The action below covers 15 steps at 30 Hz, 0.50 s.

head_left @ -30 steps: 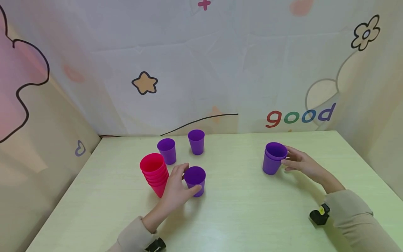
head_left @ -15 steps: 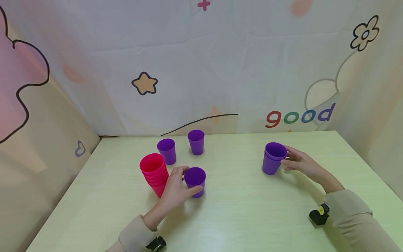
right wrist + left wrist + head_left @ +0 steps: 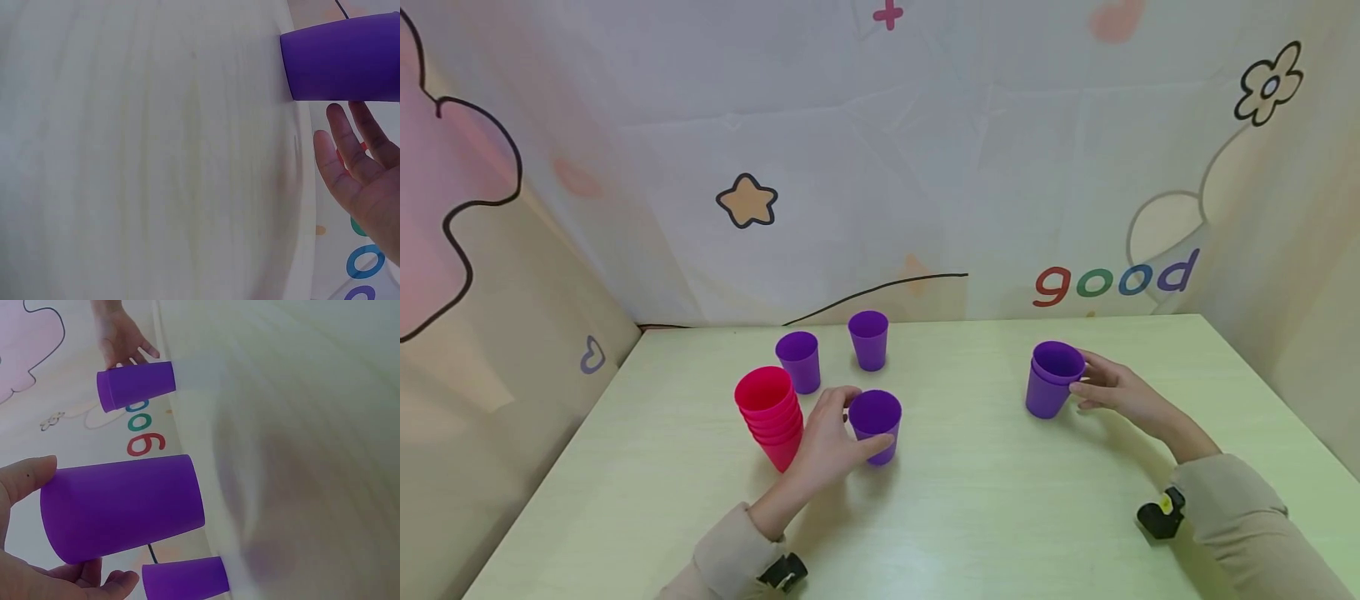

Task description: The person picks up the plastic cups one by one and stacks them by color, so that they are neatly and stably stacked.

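Note:
In the head view my left hand [image 3: 831,446] grips a single purple cup [image 3: 876,427], thumb on the near side and fingers round the far side. The left wrist view shows this purple cup [image 3: 125,509] upright between thumb and fingers; whether its base touches the table is unclear. At the right, my right hand [image 3: 1123,400] rests beside two nested purple cups [image 3: 1048,396], which stand upright. Straight, loosely spread fingers [image 3: 350,150] touch their side in the right wrist view; the thumb is hidden there. A stack of red cups [image 3: 778,429] stands just left of my left hand.
Two more single purple cups stand upright behind, one purple cup [image 3: 800,364] near the red stack and another purple cup [image 3: 869,342] near the back edge. The pale table [image 3: 970,508] meets a printed cloth backdrop [image 3: 880,200] at the back and sides.
My left hand has moved slightly to the right with the purple cup, away from the red stack. The right hand and the nested cups have stayed in place.

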Available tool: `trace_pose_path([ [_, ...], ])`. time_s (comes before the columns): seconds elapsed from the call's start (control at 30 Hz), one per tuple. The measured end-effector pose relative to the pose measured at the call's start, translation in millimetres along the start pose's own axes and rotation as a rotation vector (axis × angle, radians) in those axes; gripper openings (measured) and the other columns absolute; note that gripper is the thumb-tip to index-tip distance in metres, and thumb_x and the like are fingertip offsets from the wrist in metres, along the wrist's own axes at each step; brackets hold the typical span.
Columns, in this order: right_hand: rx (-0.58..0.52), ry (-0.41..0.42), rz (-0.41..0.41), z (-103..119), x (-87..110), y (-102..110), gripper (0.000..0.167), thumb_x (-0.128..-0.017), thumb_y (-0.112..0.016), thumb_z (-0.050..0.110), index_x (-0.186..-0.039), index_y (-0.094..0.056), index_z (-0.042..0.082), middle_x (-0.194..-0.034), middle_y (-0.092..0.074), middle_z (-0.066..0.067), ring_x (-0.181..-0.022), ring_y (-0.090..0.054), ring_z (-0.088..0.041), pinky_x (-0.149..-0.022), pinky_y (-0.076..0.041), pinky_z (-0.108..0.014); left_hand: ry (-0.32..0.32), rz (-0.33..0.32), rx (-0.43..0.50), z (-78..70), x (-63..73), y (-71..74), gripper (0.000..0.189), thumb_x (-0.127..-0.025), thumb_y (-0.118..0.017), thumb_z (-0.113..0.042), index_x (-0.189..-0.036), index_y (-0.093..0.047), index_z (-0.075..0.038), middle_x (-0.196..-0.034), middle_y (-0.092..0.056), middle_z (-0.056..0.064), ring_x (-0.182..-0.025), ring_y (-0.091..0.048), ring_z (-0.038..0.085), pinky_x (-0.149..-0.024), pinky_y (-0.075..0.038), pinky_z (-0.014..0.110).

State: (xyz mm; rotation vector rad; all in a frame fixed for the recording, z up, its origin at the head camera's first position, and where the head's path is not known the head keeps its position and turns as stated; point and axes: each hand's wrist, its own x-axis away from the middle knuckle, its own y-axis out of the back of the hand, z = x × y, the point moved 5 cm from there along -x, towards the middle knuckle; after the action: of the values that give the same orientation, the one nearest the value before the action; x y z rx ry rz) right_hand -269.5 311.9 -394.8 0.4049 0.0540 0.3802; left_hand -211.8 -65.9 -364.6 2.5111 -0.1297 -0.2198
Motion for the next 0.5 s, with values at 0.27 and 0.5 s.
trace_pose_path([
  [0.27, -0.009, 0.002, -0.001, -1.9, -0.3, -0.1, 0.062, -0.094, -0.050, 0.016, -0.142, -0.016, -0.004, -0.131, -0.035, -0.032, -0.096, -0.053, 0.001, -0.080, -0.050, -0.033, -0.080, 0.001, 0.081, -19.6, -8.9, -6.8, 0.065, -0.070, -0.078, -0.022, -0.121, -0.045, 0.000, -0.112, -0.049, 0.010, -0.104, -0.048, 0.025, -0.087, -0.044, 0.042],
  [0.5, -0.011, 0.010, 0.002, -2.0, -0.9, 0.1, 0.061, -0.094, -0.049, 0.015, -0.142, -0.016, -0.004, -0.131, -0.036, -0.032, -0.097, -0.053, 0.000, -0.079, -0.050, -0.033, -0.109, 0.015, 0.103, -35.6, -17.0, -13.6, 0.062, -0.070, -0.078, -0.022, -0.120, -0.046, -0.001, -0.111, -0.050, 0.009, -0.103, -0.049, 0.024, -0.086, -0.045, 0.041],
])
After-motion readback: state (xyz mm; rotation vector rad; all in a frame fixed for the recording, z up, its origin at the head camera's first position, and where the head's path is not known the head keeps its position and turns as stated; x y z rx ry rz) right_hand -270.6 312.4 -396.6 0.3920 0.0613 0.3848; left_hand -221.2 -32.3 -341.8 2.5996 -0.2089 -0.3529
